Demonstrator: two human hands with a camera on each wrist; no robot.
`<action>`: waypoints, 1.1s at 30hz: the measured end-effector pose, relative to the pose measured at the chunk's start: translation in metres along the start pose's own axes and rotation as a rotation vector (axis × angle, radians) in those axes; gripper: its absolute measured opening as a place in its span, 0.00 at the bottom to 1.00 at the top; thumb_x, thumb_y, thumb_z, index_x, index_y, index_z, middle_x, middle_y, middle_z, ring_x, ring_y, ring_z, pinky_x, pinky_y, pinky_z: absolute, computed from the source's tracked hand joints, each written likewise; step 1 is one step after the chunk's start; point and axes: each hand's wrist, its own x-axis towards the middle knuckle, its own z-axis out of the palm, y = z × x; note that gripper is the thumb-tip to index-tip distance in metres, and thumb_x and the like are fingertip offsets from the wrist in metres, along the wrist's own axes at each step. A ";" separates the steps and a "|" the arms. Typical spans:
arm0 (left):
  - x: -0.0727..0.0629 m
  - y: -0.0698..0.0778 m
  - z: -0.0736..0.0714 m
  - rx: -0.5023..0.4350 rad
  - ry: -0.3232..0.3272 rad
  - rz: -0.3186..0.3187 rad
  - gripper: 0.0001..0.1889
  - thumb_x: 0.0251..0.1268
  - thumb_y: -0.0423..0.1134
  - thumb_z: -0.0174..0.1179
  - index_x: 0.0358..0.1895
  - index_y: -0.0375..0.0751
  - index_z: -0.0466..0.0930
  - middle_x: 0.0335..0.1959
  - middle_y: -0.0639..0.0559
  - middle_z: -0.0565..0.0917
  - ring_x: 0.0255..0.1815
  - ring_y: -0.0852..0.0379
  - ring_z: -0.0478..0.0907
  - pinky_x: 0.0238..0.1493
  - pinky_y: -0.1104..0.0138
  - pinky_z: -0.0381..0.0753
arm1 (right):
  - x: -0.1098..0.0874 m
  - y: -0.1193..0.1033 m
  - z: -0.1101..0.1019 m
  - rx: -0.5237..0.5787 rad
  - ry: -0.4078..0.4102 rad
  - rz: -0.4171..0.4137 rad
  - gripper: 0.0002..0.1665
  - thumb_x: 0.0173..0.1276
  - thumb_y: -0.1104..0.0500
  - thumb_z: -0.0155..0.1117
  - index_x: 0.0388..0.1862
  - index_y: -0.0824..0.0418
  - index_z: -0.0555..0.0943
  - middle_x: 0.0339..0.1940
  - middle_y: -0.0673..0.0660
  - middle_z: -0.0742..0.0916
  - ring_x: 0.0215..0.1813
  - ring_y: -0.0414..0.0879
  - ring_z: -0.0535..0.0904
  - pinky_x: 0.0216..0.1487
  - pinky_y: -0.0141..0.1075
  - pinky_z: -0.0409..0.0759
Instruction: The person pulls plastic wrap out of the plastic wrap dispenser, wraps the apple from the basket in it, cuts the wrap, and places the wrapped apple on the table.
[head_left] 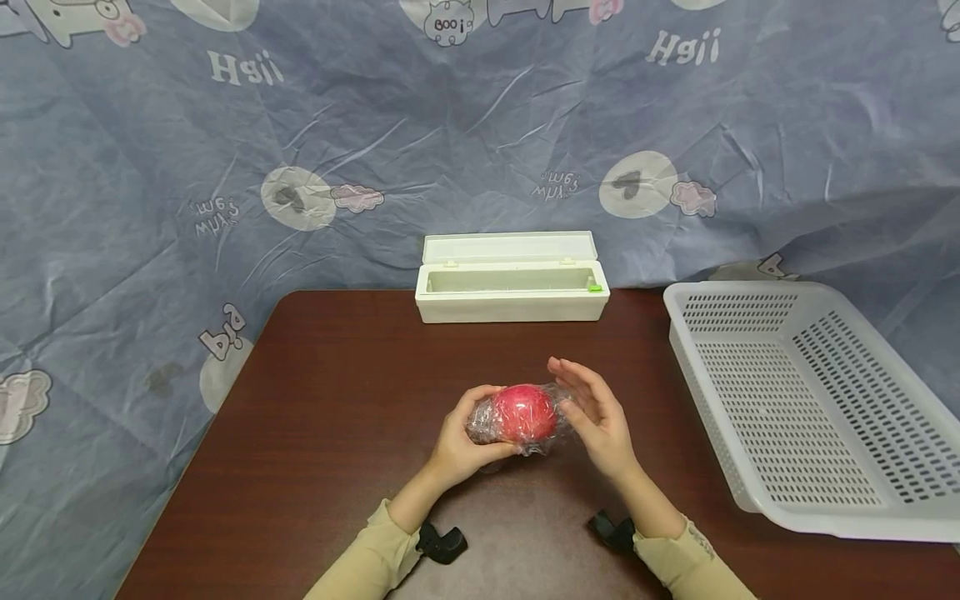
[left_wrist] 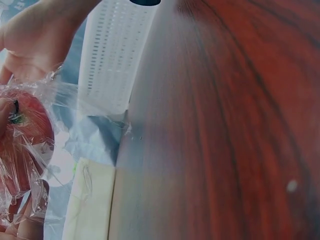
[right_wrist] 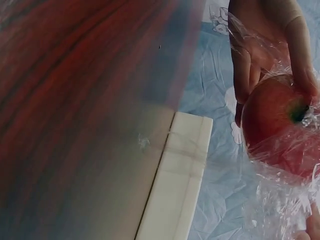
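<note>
A red apple (head_left: pixel 525 413), loosely wrapped in clear cling film (head_left: pixel 486 423), is held up over the table's middle. My left hand (head_left: pixel 459 446) grips it from the left, thumb on the near side and fingers on the far side. In the right wrist view the left hand (right_wrist: pixel 267 37) spans the wrapped apple (right_wrist: pixel 275 120). On the other side is my right hand (head_left: pixel 600 421), with fingers extended and the thumb at the film's right edge. The apple's stem end shows through wrinkled film (left_wrist: pixel 35 150) in the left wrist view.
A white cling film box (head_left: pixel 512 308) stands with its lid raised at the table's back edge, a green piece at its right end. To the right lies a large white perforated basket (head_left: pixel 705 417). Patterned blue-grey cloth (head_left: pixel 450 125) hangs behind the brown table (head_left: pixel 300 467).
</note>
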 end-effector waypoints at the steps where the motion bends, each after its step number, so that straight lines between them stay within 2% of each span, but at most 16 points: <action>1: 0.000 0.000 0.000 0.002 0.001 0.003 0.38 0.35 0.21 0.74 0.56 0.29 0.67 0.53 0.37 0.76 0.52 0.53 0.74 0.51 0.60 0.76 | -0.001 0.001 -0.001 -0.003 -0.001 0.019 0.25 0.65 0.76 0.50 0.61 0.81 0.62 0.61 0.75 0.72 0.65 0.56 0.68 0.65 0.40 0.64; 6: 0.000 -0.001 0.000 0.004 0.006 0.021 0.38 0.35 0.21 0.74 0.56 0.28 0.66 0.52 0.37 0.76 0.52 0.53 0.74 0.50 0.60 0.77 | -0.004 0.004 -0.003 -0.021 -0.019 0.110 0.26 0.67 0.72 0.54 0.63 0.78 0.63 0.61 0.76 0.71 0.66 0.54 0.67 0.66 0.39 0.63; 12: 0.000 0.000 0.000 -0.014 0.003 0.018 0.38 0.36 0.21 0.74 0.57 0.29 0.66 0.53 0.37 0.76 0.51 0.53 0.75 0.50 0.60 0.77 | -0.008 0.009 -0.001 -0.047 -0.060 0.175 0.30 0.64 0.72 0.59 0.64 0.74 0.64 0.63 0.72 0.71 0.67 0.53 0.66 0.65 0.37 0.65; 19: 0.000 0.002 0.002 -0.035 -0.014 0.025 0.37 0.36 0.20 0.73 0.56 0.29 0.66 0.55 0.36 0.75 0.53 0.52 0.74 0.51 0.59 0.76 | -0.011 0.013 0.005 -0.043 -0.101 0.198 0.32 0.62 0.74 0.60 0.65 0.72 0.64 0.65 0.69 0.70 0.66 0.58 0.66 0.62 0.35 0.67; 24: 0.000 0.004 0.004 -0.046 -0.012 0.030 0.37 0.36 0.20 0.73 0.56 0.29 0.66 0.54 0.36 0.75 0.53 0.52 0.74 0.51 0.59 0.76 | -0.012 0.015 0.008 -0.025 -0.120 0.201 0.37 0.60 0.66 0.66 0.66 0.71 0.63 0.66 0.68 0.69 0.66 0.53 0.67 0.59 0.35 0.71; 28: 0.000 0.004 0.005 -0.064 -0.013 0.029 0.38 0.35 0.19 0.73 0.56 0.28 0.66 0.54 0.35 0.75 0.53 0.53 0.73 0.52 0.59 0.76 | -0.014 0.017 0.008 0.007 -0.137 0.217 0.42 0.57 0.64 0.71 0.67 0.71 0.62 0.67 0.68 0.68 0.64 0.49 0.69 0.57 0.36 0.74; 33: 0.000 0.005 0.005 -0.074 -0.005 0.024 0.38 0.36 0.18 0.72 0.56 0.28 0.66 0.53 0.35 0.74 0.53 0.53 0.73 0.52 0.60 0.76 | -0.015 0.019 0.007 0.040 -0.166 0.231 0.46 0.55 0.62 0.73 0.68 0.70 0.60 0.69 0.69 0.65 0.67 0.50 0.65 0.59 0.37 0.72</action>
